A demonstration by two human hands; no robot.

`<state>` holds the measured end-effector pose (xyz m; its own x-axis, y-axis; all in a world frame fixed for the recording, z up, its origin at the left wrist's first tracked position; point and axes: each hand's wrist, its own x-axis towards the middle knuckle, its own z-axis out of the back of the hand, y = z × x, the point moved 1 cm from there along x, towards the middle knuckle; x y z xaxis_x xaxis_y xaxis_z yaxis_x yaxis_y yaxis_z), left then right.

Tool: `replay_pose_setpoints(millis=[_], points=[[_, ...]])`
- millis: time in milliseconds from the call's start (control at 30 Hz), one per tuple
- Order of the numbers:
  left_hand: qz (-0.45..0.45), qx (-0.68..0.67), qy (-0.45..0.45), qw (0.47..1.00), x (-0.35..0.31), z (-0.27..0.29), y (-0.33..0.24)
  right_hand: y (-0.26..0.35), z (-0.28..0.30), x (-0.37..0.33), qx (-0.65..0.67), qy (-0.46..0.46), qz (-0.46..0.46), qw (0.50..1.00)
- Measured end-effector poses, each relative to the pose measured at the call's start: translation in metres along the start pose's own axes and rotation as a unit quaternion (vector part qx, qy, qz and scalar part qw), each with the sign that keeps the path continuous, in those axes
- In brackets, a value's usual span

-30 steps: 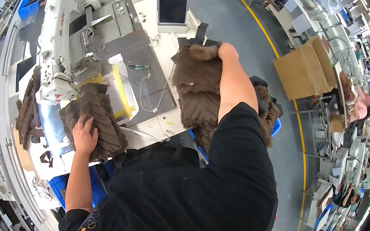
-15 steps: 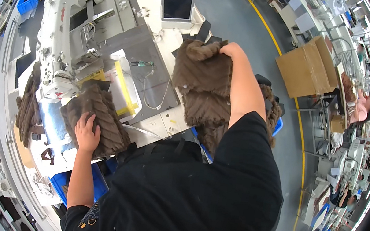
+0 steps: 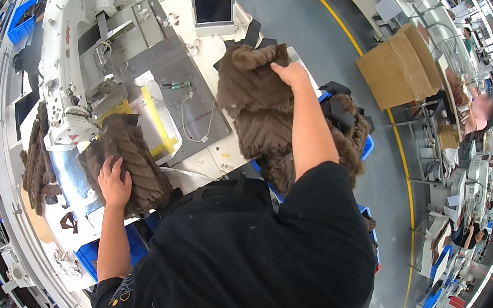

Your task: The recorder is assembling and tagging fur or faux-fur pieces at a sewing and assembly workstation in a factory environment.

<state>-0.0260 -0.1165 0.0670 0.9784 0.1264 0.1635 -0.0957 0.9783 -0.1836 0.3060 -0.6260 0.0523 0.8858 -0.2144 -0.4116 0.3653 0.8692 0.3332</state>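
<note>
I see one brown fur piece (image 3: 145, 181) at the near edge of the table (image 3: 221, 157), beneath the left hand (image 3: 114, 184), which rests on it with fingers slightly spread. The right hand (image 3: 289, 74) pinches the upper edge of one brown fur stack (image 3: 258, 96) along the right edge; I cannot tell its layer count. One sewing machine (image 3: 65, 59) stands left of both, with one more fur bundle (image 3: 37, 162) beyond it. Between the hands I count one green-handled tool (image 3: 176, 86). One screen (image 3: 213, 3) stands near the far right corner; past that edge, one cardboard box (image 3: 397, 71).
</note>
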Motion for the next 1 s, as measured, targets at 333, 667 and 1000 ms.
replay_pose_setpoints(millis=[333, 667, 1000], points=[[0.005, -0.001, -0.012, 1.000, -0.003, -0.002, 0.003, 0.002, -0.005, -0.046, 0.461, -0.010, -0.044, 0.886], [0.015, -0.020, -0.024, 0.999, -0.004, 0.004, -0.001, 0.116, 0.067, -0.046, 0.398, -0.046, 0.216, 0.890], [0.010, -0.060, -0.063, 0.996, -0.008, 0.013, -0.004, 0.236, 0.119, -0.184, 0.497, 0.167, 0.360, 0.772]])
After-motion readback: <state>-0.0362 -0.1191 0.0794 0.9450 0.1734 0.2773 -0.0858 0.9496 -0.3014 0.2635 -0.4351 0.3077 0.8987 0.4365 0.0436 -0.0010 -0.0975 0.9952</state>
